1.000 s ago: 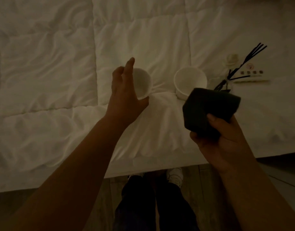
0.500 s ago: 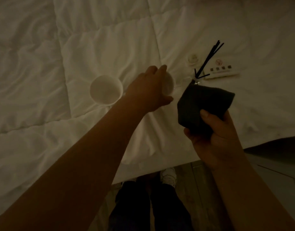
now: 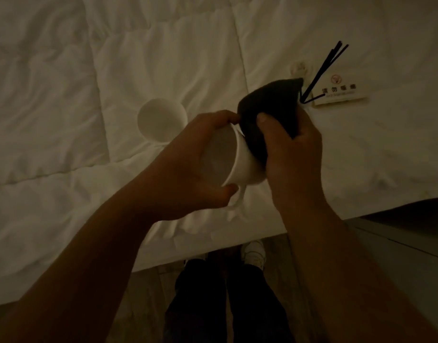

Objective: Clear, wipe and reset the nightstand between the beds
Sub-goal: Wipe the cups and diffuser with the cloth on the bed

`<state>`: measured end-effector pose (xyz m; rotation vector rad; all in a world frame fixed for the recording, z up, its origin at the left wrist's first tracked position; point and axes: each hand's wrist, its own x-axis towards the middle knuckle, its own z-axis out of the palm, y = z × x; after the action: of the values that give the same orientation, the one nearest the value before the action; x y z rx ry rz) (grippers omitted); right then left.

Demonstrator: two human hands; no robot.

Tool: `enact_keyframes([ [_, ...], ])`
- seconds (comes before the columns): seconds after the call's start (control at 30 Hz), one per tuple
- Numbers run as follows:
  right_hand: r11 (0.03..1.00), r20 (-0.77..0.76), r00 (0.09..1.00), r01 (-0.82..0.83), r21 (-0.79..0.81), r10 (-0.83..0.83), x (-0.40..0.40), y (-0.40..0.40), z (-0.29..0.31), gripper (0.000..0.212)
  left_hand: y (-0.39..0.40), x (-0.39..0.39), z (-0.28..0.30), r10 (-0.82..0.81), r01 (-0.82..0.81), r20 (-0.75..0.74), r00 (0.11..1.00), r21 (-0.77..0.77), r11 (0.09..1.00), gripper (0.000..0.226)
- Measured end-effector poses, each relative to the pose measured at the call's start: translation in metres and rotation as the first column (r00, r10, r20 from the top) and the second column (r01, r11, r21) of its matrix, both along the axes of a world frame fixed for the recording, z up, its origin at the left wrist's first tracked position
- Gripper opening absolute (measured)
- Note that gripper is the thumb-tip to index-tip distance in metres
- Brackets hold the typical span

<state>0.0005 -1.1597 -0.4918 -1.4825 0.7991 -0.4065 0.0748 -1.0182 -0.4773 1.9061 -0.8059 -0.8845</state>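
Note:
My left hand (image 3: 188, 167) grips a white mug (image 3: 237, 164) by its rim, tilted on its side above the bed, its handle pointing down. My right hand (image 3: 289, 154) holds a dark cloth (image 3: 269, 107) pressed against the mug's outer wall and base. A second white mug (image 3: 161, 120) stands upright on the white duvet (image 3: 64, 120), just left of my hands. Black reed sticks (image 3: 321, 70), a small white no-smoking sign (image 3: 341, 91) and a small round white item (image 3: 299, 68) lie on the duvet behind the cloth.
The bed edge runs across the lower middle of the view. Below it are the wooden floor, my dark trouser legs (image 3: 225, 305) and white shoes (image 3: 253, 253). A dark piece of furniture (image 3: 411, 233) shows at the right edge.
My left hand took hold of the right-hand mug and lifted it off the duvet, tilting it. My right hand brought the dark cloth against the mug.

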Motion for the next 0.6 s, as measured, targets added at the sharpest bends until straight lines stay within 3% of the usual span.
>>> enact_keyframes([
  [0.07,0.989,-0.051,0.999,0.014,0.147,-0.007,0.005,-0.004,-0.001,0.020,0.003,-0.004,0.000,0.005,-0.005,-0.014,1.000,-0.025,1.000,0.090],
  [0.13,0.976,-0.006,1.000,0.029,0.215,-0.028,0.004,-0.001,0.003,0.022,0.006,-0.005,-0.002,0.089,-0.089,-0.034,0.995,-0.002,0.996,0.094],
  [0.17,0.985,0.036,0.999,0.018,0.170,-0.025,0.002,0.004,0.007,0.023,0.006,-0.006,-0.003,0.130,-0.130,-0.016,0.991,0.024,0.991,0.097],
  [0.27,0.976,0.097,0.991,-0.074,-0.204,0.095,-0.005,0.023,0.015,0.026,0.006,-0.007,-0.007,0.180,-0.179,-0.024,0.983,0.047,0.983,0.103],
  [0.33,0.954,0.077,0.993,-0.064,-0.292,0.090,-0.005,0.026,0.014,0.028,0.008,-0.009,-0.007,0.165,-0.164,-0.059,0.984,0.024,0.986,0.101],
  [0.43,0.995,-0.051,0.999,0.004,-0.100,-0.009,-0.001,0.015,0.011,0.023,0.015,-0.012,-0.005,0.095,-0.095,0.004,0.996,-0.013,0.995,0.097],
  [0.5,0.994,-0.117,0.993,0.037,0.105,-0.024,-0.004,0.007,0.005,0.024,0.019,-0.014,-0.004,0.086,-0.091,-0.086,0.993,-0.058,0.994,0.092],
  [0.53,0.967,-0.110,0.993,0.058,0.249,-0.031,-0.008,0.005,0.003,0.023,0.021,-0.015,-0.003,0.092,-0.110,-0.177,0.980,-0.097,0.989,0.088],
  [0.6,0.816,-0.045,0.996,0.089,0.571,-0.077,-0.015,0.004,-0.001,0.017,0.024,-0.017,-0.005,0.090,-0.166,-0.357,0.930,-0.188,0.968,0.081],
])
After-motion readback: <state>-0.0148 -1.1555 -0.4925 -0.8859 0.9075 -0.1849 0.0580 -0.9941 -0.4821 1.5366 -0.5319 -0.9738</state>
